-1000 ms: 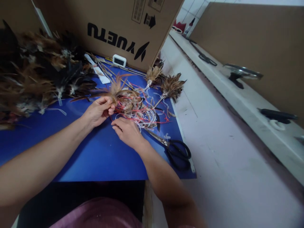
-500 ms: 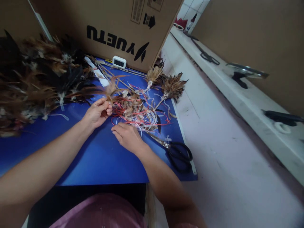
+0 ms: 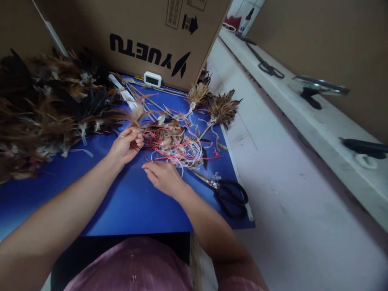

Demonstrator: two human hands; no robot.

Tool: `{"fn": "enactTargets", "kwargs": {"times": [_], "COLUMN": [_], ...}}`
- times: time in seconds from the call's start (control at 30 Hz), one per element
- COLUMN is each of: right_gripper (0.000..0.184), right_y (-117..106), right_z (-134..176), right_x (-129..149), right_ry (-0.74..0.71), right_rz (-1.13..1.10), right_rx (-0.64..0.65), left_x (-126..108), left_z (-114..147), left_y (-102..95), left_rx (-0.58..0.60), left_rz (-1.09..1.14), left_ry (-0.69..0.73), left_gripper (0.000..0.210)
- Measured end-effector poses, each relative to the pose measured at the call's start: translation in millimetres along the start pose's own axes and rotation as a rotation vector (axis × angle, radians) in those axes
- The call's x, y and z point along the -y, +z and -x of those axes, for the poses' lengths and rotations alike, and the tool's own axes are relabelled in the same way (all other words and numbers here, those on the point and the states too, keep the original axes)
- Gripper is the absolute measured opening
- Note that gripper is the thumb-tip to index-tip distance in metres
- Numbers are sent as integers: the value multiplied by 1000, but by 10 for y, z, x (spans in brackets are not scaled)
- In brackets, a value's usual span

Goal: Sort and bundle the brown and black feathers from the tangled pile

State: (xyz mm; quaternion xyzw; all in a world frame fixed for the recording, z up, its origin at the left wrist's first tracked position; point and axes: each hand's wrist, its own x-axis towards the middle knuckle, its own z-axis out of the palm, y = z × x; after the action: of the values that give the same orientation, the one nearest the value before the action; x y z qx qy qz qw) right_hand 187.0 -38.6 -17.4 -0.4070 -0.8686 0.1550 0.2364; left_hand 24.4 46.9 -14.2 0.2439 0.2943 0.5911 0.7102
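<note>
My left hand (image 3: 129, 144) is closed in a pinch on a small tuft of brown feathers (image 3: 138, 115), whose tips fan upward above the fingers. A little lower and to the right, my right hand (image 3: 163, 176) has its thumb and fingers pressed together; what lies between them, if anything, is too small to make out. Just beyond both hands spreads a tangle of red and white strings (image 3: 182, 149) mixed with loose feathers. Black-handled scissors (image 3: 232, 196) rest to the right of my right hand, their blades toward the tangle.
A large heap of dark and brown feathers (image 3: 54, 117) covers the left of the blue table (image 3: 121, 214). At the back stand a cardboard box (image 3: 145, 24) and a small white digital timer (image 3: 152, 79). Two feather dusters (image 3: 223, 108) lie at the right edge, beside the wall ledge (image 3: 291, 99).
My right hand has shifted very slightly downward, and the feather tuft in my left hand leans a bit more to the left. The whole view has tilted slightly.
</note>
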Motion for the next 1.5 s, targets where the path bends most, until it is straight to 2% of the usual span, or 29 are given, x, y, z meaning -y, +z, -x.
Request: {"fn": "enactTargets", "kwargs": {"times": [0.2, 0.3, 0.43, 0.63, 0.9, 1.1, 1.33, 1.5], "right_gripper": [34, 34, 39, 26, 22, 21, 26, 21], "right_y": [15, -30, -49, 25, 26, 58, 9, 14], "right_z": [-17, -32, -26, -2, 0, 13, 13, 36], "right_x": [-20, 0, 33, 51, 61, 86, 103, 125], "right_ry": [-5, -74, -162, -150, -190, -215, -186, -156], "right_rz": [-61, -70, -13, 116, 172, 135, 39, -28], "right_rx": [-191, -247, -187, -50, -82, -33, -113, -212], "left_x": [3, 7, 12, 12, 48, 57, 71, 94], "left_z": [-18, -30, -37, -30, -46, -52, -70, -72], "left_y": [-24, -32, -23, 47, 44, 60, 47, 41], "left_rx": [28, 36, 22, 5, 20, 55, 67, 83], "left_rz": [20, 21, 6, -25, 7, 6, -33, -44], "left_ry": [2, -3, -13, -16, -37, -45, -45, -42], "left_gripper": [26, 25, 26, 31, 31, 33, 32, 28]}}
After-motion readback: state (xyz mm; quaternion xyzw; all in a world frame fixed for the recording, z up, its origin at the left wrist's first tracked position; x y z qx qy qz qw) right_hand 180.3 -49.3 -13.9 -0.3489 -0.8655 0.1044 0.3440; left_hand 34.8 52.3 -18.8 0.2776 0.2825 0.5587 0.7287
